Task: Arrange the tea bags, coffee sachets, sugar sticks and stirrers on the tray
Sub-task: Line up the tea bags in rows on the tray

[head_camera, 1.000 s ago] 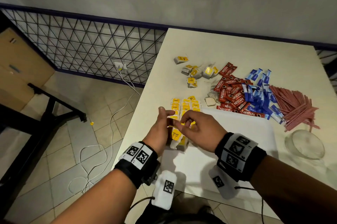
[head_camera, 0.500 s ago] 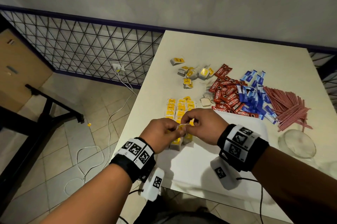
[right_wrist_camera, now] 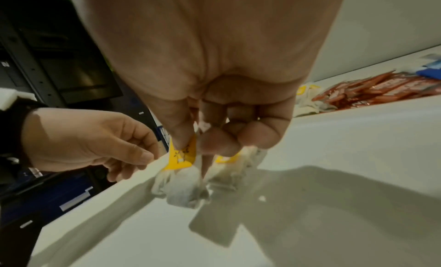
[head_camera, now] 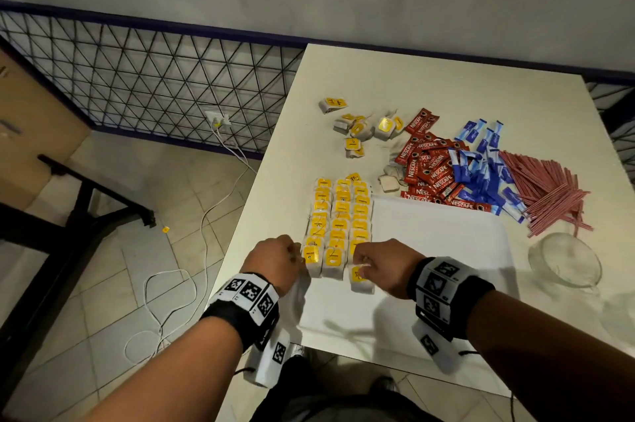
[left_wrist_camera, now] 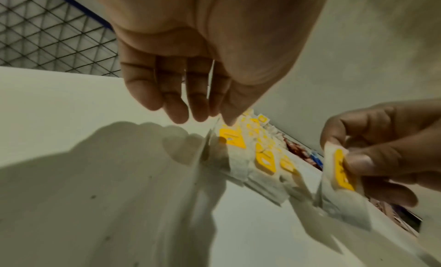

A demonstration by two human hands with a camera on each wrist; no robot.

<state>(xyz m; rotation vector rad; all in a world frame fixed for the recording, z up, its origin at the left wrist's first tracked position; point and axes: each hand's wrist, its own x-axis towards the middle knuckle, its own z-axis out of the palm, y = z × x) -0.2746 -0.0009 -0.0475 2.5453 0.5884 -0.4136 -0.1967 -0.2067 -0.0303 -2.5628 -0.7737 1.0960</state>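
Observation:
A white tray (head_camera: 446, 249) lies on the table, with three columns of yellow-tagged tea bags (head_camera: 340, 215) along its left side. My right hand (head_camera: 378, 267) pinches one tea bag (head_camera: 359, 280) by its yellow tag (right_wrist_camera: 182, 156) at the near end of the right column. The bag hangs just over the tray. My left hand (head_camera: 275, 260) hovers at the near end of the left column, fingers loosely curled (left_wrist_camera: 190, 108), with nothing plainly held. Loose tea bags (head_camera: 357, 127), red coffee sachets (head_camera: 426, 167), blue sugar sticks (head_camera: 481, 167) and pink stirrers (head_camera: 546, 194) lie beyond the tray.
A glass bowl (head_camera: 563, 263) stands right of the tray. The table's left edge (head_camera: 261, 181) runs close beside the tea bag columns. Below it are a tiled floor, a white cable (head_camera: 206, 232) and a black metal frame (head_camera: 86, 215).
Both hands held one tea bag together before. They have drawn apart: the right hand keeps the bag and lowers it at the near end of the right column, the left has moved left.

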